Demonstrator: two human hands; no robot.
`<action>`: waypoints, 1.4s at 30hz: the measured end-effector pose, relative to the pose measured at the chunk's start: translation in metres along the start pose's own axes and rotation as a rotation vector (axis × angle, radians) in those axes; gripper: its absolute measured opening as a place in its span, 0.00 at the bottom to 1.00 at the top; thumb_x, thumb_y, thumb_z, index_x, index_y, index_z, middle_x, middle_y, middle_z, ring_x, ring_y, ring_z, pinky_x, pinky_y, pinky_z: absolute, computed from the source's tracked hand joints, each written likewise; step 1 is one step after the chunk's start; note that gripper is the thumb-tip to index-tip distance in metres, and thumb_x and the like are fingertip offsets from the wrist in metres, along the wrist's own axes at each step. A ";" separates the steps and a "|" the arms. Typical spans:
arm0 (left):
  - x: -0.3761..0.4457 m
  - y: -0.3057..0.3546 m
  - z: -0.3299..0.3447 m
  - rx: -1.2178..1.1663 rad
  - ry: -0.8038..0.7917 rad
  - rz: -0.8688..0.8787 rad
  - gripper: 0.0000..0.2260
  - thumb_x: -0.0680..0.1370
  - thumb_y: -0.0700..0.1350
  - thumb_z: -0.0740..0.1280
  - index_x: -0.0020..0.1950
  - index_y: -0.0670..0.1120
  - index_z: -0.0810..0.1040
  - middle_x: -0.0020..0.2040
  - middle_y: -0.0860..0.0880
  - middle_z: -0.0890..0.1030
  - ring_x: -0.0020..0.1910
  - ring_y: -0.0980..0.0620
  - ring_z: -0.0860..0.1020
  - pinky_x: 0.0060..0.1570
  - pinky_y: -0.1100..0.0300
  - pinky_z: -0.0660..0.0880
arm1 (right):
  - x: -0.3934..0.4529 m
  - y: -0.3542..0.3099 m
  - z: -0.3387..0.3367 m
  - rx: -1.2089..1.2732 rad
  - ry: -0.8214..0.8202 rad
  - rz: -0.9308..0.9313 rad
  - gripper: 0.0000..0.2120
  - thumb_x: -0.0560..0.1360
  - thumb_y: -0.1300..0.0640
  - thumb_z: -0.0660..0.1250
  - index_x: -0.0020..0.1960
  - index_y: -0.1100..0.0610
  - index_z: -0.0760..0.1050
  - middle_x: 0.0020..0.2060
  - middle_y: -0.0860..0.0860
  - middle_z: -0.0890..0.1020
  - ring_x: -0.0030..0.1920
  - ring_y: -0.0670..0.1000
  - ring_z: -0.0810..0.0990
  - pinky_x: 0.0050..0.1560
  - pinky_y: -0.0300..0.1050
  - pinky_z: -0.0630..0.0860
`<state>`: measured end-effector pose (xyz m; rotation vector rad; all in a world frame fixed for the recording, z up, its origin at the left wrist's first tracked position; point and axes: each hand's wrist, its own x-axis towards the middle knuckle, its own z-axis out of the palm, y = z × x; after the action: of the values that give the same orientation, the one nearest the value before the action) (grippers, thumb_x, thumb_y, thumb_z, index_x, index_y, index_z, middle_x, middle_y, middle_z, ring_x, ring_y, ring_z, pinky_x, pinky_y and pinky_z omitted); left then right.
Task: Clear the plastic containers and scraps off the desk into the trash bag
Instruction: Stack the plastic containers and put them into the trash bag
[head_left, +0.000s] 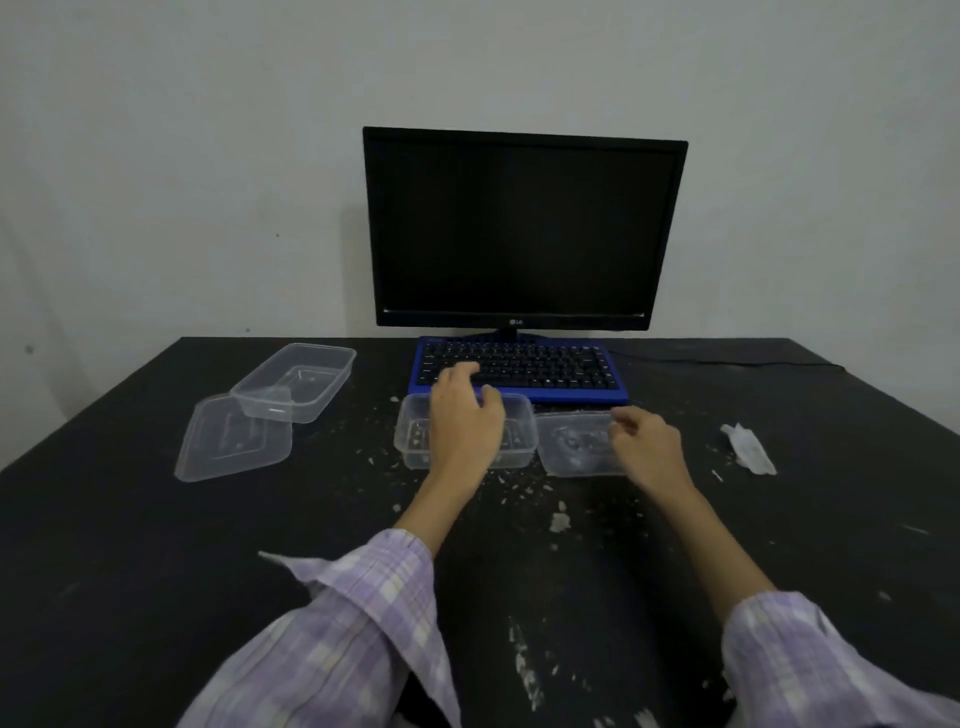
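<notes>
A clear plastic container (413, 441) stands mid-desk in front of the keyboard. My left hand (465, 415) hovers over it with relaxed, spread fingers reaching its far rim. To its right lies a clear lid (571, 444), and my right hand (647, 441) sits over its right edge with loosely curled fingers. Another clear container (296, 382) stands at the back left, its near end resting on a second lid (228, 447). White scraps (558, 522) are strewn over the black desk (156, 545). A crumpled white wrapper (748, 449) lies at the right. No trash bag is in view.
A blue keyboard (545, 369) sits just behind the middle container, with a dark monitor (519, 228) behind it against the wall. A thin cable (727, 361) runs along the back right of the desk.
</notes>
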<state>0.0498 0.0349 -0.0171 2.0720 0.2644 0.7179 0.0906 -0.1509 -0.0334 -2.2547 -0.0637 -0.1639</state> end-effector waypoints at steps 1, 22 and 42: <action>-0.002 0.006 0.010 -0.022 -0.051 0.008 0.14 0.79 0.41 0.60 0.65 0.43 0.72 0.63 0.47 0.73 0.62 0.51 0.72 0.58 0.62 0.68 | 0.004 0.006 -0.006 -0.017 0.010 0.010 0.19 0.78 0.62 0.61 0.69 0.62 0.69 0.64 0.58 0.76 0.61 0.54 0.75 0.60 0.44 0.70; -0.046 0.009 0.074 0.251 -0.303 0.151 0.13 0.79 0.44 0.61 0.63 0.44 0.72 0.62 0.49 0.70 0.63 0.53 0.66 0.62 0.60 0.66 | 0.040 0.060 -0.017 -0.198 0.150 0.125 0.09 0.76 0.65 0.61 0.43 0.63 0.79 0.37 0.56 0.80 0.39 0.54 0.77 0.39 0.44 0.71; 0.013 0.077 0.047 -0.484 -0.314 -0.256 0.16 0.79 0.53 0.60 0.49 0.40 0.77 0.45 0.42 0.82 0.37 0.48 0.82 0.38 0.58 0.80 | 0.006 -0.033 -0.016 0.290 0.412 -0.599 0.15 0.77 0.60 0.66 0.63 0.60 0.70 0.51 0.48 0.78 0.48 0.38 0.79 0.48 0.28 0.76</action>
<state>0.0815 -0.0362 0.0306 1.6184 0.1535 0.2590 0.0917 -0.1422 0.0027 -1.8154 -0.5075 -0.8742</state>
